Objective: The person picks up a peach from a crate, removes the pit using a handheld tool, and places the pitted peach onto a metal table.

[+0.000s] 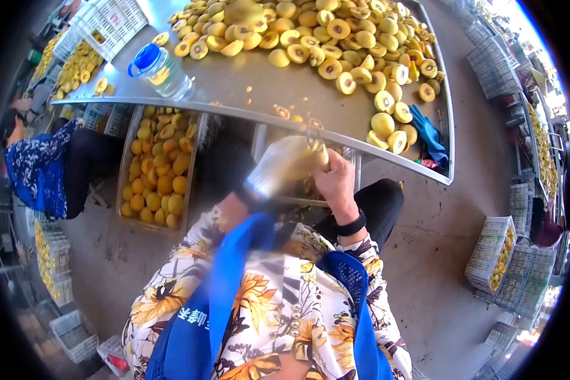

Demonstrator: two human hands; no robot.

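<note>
My left hand (284,166), in a whitish glove stained yellow, is closed and blurred just below the table's front edge. What lies inside its fingers is hidden. Against it, my right hand (337,182) is bare, with a black band at the wrist. Its fingers are wrapped round the pale handle of a small tool (314,134) whose dark metal loop points up toward the table. Above both hands, many yellow peach halves (329,68) lie heaped on the metal table (234,82), several with brown centres showing. Small fruit scraps (282,113) sit by the rim.
A blue-capped water bottle (161,71) and a blue glove (429,134) lie on the table. Underneath stands a crate of peaches (155,171); another crate (357,166) is behind my hands. A person in blue (44,164) sits at left. Crates (489,253) stand at right.
</note>
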